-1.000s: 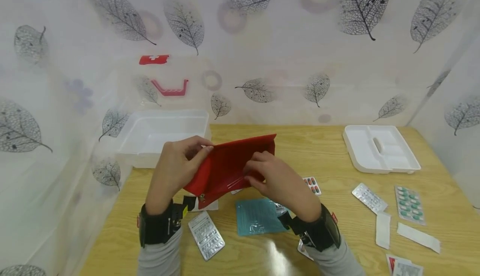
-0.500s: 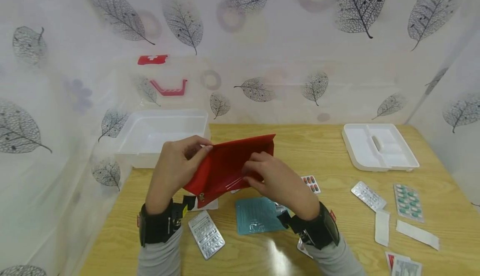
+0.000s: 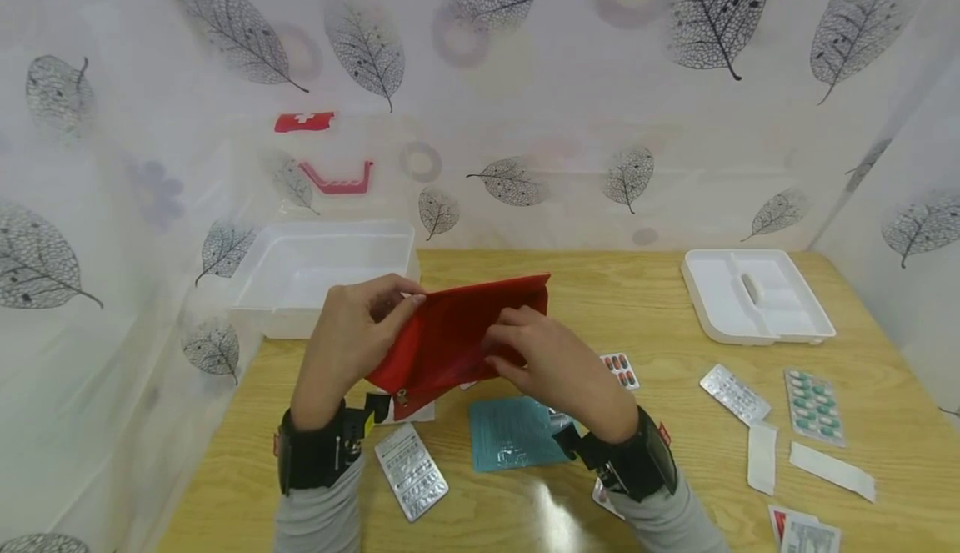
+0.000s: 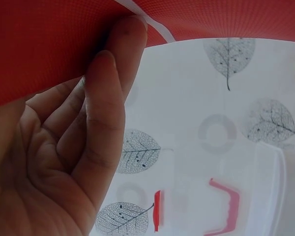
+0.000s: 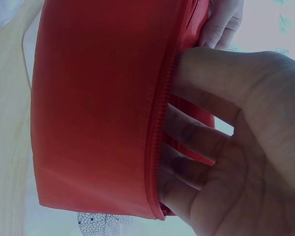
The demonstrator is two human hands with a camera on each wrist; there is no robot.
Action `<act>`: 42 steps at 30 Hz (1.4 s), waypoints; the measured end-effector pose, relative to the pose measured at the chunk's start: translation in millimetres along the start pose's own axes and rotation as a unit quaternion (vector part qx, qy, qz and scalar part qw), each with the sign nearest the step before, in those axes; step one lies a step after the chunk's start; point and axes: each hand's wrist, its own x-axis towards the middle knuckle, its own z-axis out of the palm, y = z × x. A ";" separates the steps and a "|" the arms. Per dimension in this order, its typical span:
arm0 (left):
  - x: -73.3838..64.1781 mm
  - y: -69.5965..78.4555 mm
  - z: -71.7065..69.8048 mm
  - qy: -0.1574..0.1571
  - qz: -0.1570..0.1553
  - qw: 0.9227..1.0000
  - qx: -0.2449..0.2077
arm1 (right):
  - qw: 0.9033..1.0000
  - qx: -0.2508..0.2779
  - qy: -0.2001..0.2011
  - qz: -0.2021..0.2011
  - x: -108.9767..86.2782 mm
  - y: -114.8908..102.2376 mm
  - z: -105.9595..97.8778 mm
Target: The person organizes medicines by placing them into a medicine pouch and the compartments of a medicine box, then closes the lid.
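A red zippered pouch (image 3: 457,328) is held up over the table with its mouth gaping. My left hand (image 3: 356,328) pinches the pouch's upper left edge between thumb and fingers. In the left wrist view, a white strip runs beside those fingertips (image 4: 128,34). My right hand (image 3: 558,361) reaches into the mouth, its thumb and fingers past the zipper (image 5: 157,113). The pouch wall hides the right fingertips in the right wrist view, so whether they grip anything cannot be told. Below lie a blue packet (image 3: 517,434) and a silver blister pack (image 3: 412,471).
A white box (image 3: 285,324) stands at the back left; its clear lid with a pink handle (image 3: 341,182) is behind. A white divided tray (image 3: 757,332) sits back right. Green capsules (image 3: 815,407), a silver blister pack (image 3: 735,394), white strips (image 3: 831,470) and sachets (image 3: 810,536) lie right.
Both hands and the pouch stay almost where they were. The glint on the pouch's lower inside, by the right thumb, has faded. The view has shifted very slightly.
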 end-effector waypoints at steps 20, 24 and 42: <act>-2.8 -4.8 -3.6 0.003 -0.013 1.000 0.010 | 0.996 -0.008 0.085 0.014 -33.7 5.1 -27.3; -2.9 -4.3 -4.4 0.011 -0.008 1.000 0.009 | 0.997 -0.040 0.047 0.042 -62.0 14.6 -28.1; -1.9 -3.2 -3.2 0.006 -0.009 1.000 0.007 | 0.950 -0.154 -0.149 0.225 -180.6 35.7 8.0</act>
